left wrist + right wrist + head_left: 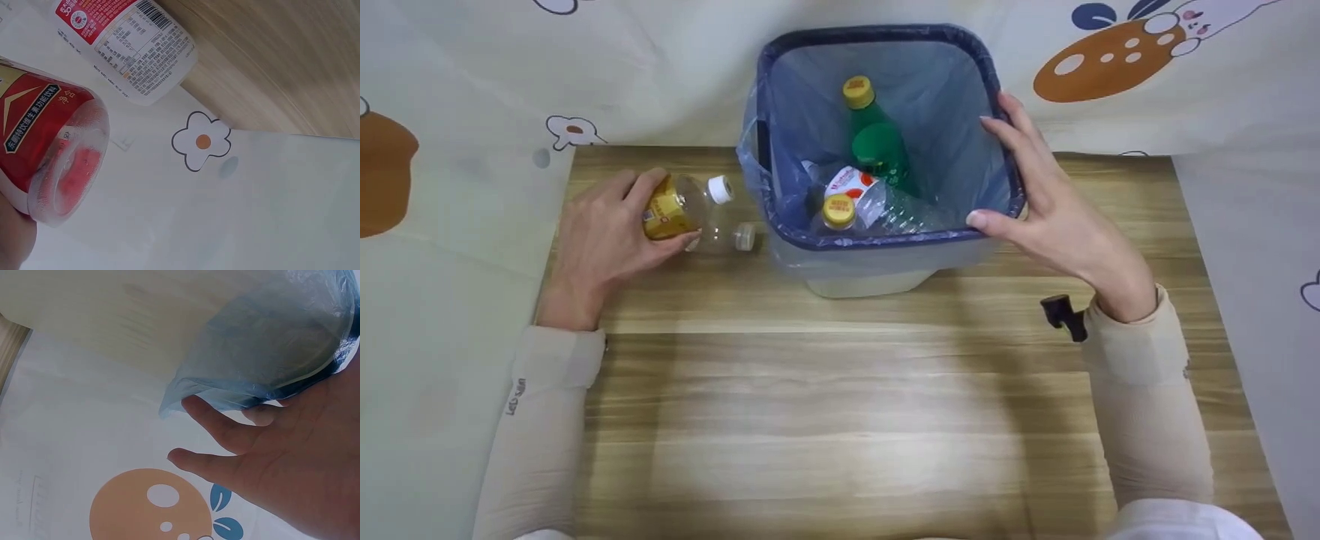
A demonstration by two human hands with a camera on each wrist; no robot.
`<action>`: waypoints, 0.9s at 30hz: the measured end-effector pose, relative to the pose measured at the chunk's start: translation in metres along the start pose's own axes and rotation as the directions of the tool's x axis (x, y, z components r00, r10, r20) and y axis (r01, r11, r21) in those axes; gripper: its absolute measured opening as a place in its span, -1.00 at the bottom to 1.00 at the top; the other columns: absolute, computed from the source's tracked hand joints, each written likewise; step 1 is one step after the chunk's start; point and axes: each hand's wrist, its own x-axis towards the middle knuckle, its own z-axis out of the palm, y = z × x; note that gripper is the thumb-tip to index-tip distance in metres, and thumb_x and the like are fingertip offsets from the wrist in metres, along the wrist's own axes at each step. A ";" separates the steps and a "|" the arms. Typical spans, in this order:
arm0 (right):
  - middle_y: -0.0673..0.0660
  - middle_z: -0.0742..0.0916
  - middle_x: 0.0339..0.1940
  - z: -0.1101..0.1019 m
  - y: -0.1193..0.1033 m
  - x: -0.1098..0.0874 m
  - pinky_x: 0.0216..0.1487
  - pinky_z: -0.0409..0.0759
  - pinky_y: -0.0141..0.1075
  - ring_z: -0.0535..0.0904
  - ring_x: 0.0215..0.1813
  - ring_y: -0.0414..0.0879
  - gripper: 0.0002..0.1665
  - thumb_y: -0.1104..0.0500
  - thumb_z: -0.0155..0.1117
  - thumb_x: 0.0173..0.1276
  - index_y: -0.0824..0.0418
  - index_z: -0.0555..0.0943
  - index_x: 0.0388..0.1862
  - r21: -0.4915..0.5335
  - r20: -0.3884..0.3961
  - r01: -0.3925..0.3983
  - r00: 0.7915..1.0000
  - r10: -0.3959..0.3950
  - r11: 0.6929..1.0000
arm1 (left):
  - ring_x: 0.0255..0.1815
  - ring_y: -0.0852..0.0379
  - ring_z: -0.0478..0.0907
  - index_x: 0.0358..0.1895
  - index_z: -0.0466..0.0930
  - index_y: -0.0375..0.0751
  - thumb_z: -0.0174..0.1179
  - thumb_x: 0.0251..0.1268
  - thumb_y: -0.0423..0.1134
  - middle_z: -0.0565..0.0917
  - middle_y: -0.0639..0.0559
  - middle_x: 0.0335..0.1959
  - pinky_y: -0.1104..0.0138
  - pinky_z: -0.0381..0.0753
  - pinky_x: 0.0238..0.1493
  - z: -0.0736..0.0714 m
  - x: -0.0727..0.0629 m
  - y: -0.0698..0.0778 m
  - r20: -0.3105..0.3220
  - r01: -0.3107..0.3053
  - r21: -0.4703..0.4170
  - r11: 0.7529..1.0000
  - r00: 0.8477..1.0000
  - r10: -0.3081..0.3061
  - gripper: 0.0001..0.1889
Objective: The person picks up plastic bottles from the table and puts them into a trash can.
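Observation:
My left hand grips a clear plastic bottle with a yellow label at the left of the wooden surface. A white cap and a clear cap show beyond the fingers. Seen from the left wrist, a red-labelled bottle is at the hand, with a white bottle beside it. My right hand holds the right rim of a bag-lined trash bin, thumb over the front corner. Inside lie a green bottle and clear bottles, one with a yellow cap.
The wooden surface extends in front of the bin. Printed cloth hangs behind it and along both sides. A black clip-like piece sticks out at the right wrist. The blue liner overhangs the bin's rim.

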 end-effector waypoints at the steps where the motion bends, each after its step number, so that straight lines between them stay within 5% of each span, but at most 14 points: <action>1: 0.02 -0.09 0.66 0.000 0.000 0.000 0.56 -0.09 -0.05 -0.22 0.63 -0.12 0.03 -0.01 0.42 0.28 0.12 0.08 0.59 0.000 -0.001 -0.001 1.000 0.001 1.000 | -0.26 -0.23 0.57 0.25 0.48 -0.18 0.45 -0.07 0.28 0.62 -0.24 -0.12 -0.11 0.59 -0.18 -0.001 0.001 0.000 -0.002 0.000 -0.002 1.000 1.000 0.000 -0.15; 10: 0.00 -0.10 0.66 -0.002 -0.001 -0.001 0.56 -0.08 0.00 -0.21 0.62 -0.13 0.03 0.00 0.41 0.28 0.09 0.08 0.60 -0.008 -0.005 -0.015 1.000 0.015 1.000 | -0.35 -0.25 0.63 0.23 0.47 -0.22 0.40 -0.04 0.28 0.70 -0.29 -0.13 -0.04 0.56 -0.46 -0.015 0.016 0.008 -0.116 -0.040 -0.015 0.999 0.992 0.038 -0.16; 16: 0.00 -0.10 0.66 -0.002 0.000 0.000 0.56 -0.08 -0.06 -0.21 0.62 -0.13 0.03 0.00 0.41 0.29 0.08 0.07 0.60 -0.016 0.009 -0.001 1.000 0.001 1.000 | -0.38 -0.26 0.63 0.19 0.51 -0.21 0.40 -0.07 0.30 0.72 -0.25 -0.16 -0.06 0.56 -0.46 -0.028 0.023 0.022 -0.202 -0.026 -0.071 0.997 0.979 0.011 -0.18; 27: -0.01 -0.11 0.66 -0.001 -0.001 0.000 0.56 -0.10 -0.07 -0.24 0.62 -0.14 0.04 0.02 0.42 0.28 0.08 0.06 0.60 -0.020 0.017 -0.014 1.000 0.015 1.000 | -0.42 -0.24 0.64 0.16 0.54 -0.25 0.35 -0.05 0.32 0.73 -0.27 -0.22 -0.04 0.55 -0.51 -0.040 0.027 0.039 -0.264 -0.047 -0.095 0.994 0.964 0.020 -0.19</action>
